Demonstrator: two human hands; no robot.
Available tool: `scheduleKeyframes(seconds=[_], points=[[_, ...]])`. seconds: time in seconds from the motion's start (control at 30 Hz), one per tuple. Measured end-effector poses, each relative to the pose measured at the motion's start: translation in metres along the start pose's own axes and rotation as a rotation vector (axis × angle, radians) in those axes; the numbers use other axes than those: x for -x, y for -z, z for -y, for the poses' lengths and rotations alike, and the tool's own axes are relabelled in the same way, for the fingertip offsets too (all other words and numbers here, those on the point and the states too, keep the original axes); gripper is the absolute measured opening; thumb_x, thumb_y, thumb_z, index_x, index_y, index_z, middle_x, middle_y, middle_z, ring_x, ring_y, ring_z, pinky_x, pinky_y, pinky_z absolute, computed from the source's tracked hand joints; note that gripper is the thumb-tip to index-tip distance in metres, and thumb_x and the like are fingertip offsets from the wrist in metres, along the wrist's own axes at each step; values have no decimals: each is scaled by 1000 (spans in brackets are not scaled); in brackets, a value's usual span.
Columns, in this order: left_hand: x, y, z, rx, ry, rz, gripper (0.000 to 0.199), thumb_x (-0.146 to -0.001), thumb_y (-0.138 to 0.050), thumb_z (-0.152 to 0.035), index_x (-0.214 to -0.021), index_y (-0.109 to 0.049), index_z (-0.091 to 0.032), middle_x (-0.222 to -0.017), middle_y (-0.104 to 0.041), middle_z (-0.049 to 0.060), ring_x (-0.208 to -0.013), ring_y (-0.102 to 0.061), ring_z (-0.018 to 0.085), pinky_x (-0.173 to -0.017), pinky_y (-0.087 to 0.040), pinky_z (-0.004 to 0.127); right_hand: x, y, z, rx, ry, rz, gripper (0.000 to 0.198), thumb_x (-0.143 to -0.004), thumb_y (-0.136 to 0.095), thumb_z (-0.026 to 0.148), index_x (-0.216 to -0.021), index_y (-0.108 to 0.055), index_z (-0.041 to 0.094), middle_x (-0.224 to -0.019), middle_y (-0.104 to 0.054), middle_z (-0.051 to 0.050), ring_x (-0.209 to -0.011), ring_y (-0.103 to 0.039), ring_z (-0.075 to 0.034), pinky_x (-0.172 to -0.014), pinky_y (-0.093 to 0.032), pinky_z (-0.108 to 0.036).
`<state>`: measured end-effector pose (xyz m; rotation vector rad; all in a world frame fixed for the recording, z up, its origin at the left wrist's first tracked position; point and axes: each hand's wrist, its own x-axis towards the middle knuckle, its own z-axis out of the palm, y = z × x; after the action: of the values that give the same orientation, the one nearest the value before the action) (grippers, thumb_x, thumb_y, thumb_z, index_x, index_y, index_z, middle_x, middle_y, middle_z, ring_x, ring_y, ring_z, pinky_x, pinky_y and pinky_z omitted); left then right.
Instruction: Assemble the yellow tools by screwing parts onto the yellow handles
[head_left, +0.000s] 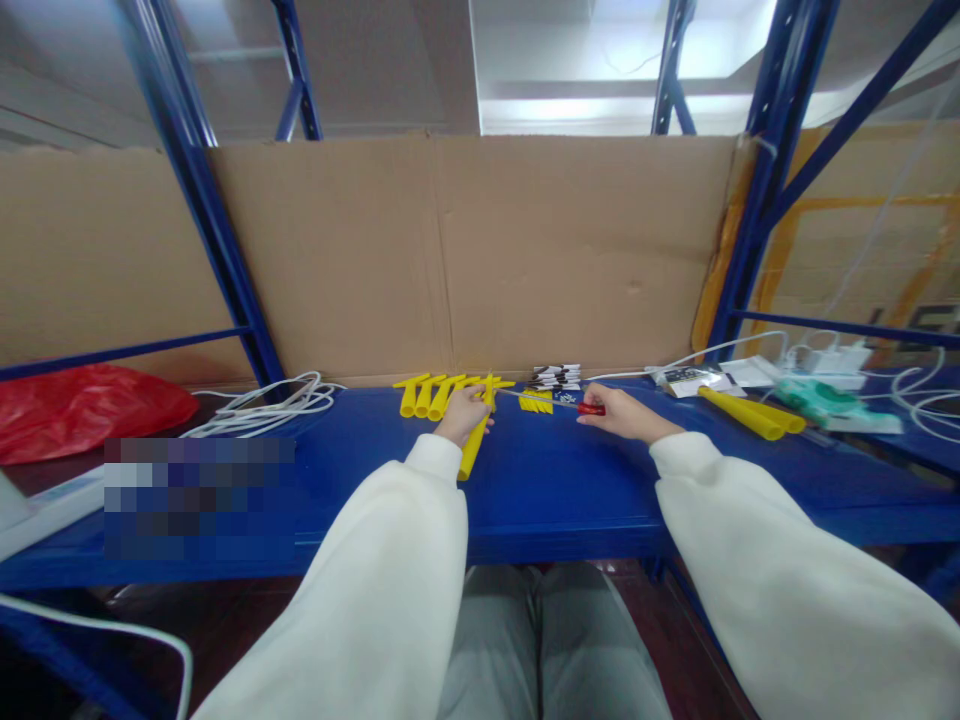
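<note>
My left hand (460, 414) is closed round a yellow tapered plastic tube (471, 458), whose narrow end has side arms and points away from me. In my right hand (619, 412) is a screwdriver (592, 409), gripped by its red handle. Its long thin shaft lies leftward, with the tip by the narrow end of the held tube; whether they touch is too small to tell. Several similar yellow tubes (422, 400) lie in a row just left of my left hand. Between my hands and farther back are small yellow pieces (535, 403) and a stack of black-and-white pieces (556, 376).
A cardboard sheet (570, 250) stands behind the blue shelf (555, 500). Coiled white cable (289, 405) and a red plastic bag (90, 405) lie at left. At right are two yellow cones (739, 412), a green bag (817, 400) and white cables (911, 390). Blue posts (217, 250) flank the space.
</note>
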<state>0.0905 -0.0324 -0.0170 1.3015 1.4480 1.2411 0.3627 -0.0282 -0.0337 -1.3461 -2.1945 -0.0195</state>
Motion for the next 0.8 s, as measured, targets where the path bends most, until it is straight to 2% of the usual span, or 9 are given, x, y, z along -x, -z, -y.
scheduleKeyframes(seconds=[0.1, 0.27, 0.37, 0.53, 0.67, 0.73, 0.8], points=[[1, 0, 0, 0, -1, 7, 62, -79, -65, -2, -139, -54, -14, -108, -69, 14, -55, -65, 11, -46, -48, 19, 2, 4, 4, 136, -2, -34, 15, -83, -61, 36, -86, -63, 22, -80, -72, -5, -69, -64, -20, -61, -42, -26], [2, 0, -1, 2, -12, 7, 61, -81, -58, 2, -140, -53, -12, -106, -69, 13, -49, -59, 8, -42, -45, 18, 5, 9, 13, 270, -42, -23, 24, -91, -53, 39, -94, -71, 24, -98, -76, -8, -87, -70, -24, -70, -46, -29], [2, -1, -1, 2, -8, 3, 61, -82, -60, -1, -141, -51, -12, -102, -70, 12, -51, -60, 9, -42, -46, 18, 4, 8, 16, 265, -31, -4, 24, -92, -52, 38, -100, -70, 24, -98, -76, -7, -86, -70, -23, -71, -47, -28], [-1, -1, 1, -14, -5, 8, 60, -82, -64, -8, -140, -51, -14, -98, -70, 12, -58, -63, 11, -46, -47, 17, 4, 7, 14, 251, -49, -18, 19, -85, -64, 35, -100, -63, 23, -85, -74, -4, -72, -67, -20, -61, -43, -26], [-2, -1, 3, -7, -20, 1, 58, -82, -67, -9, -138, -54, -14, -90, -69, 10, -53, -61, 9, -45, -47, 17, 5, 8, 14, 296, -37, -78, 14, -88, -61, 34, -94, -64, 23, -96, -74, -7, -82, -68, -22, -66, -43, -27], [-2, -1, 3, -8, -26, 1, 58, -83, -66, -10, -139, -52, -13, -90, -68, 10, -53, -61, 10, -45, -48, 18, 5, 9, 15, 299, -26, -71, 16, -90, -58, 36, -93, -66, 22, -101, -74, -8, -88, -68, -22, -68, -44, -27], [-2, -1, 3, -15, -27, 4, 59, -83, -65, -10, -141, -51, -13, -92, -69, 10, -53, -61, 9, -45, -48, 18, 5, 9, 18, 293, -34, -39, 20, -92, -54, 37, -92, -67, 22, -97, -75, -8, -87, -68, -23, -68, -43, -27]])
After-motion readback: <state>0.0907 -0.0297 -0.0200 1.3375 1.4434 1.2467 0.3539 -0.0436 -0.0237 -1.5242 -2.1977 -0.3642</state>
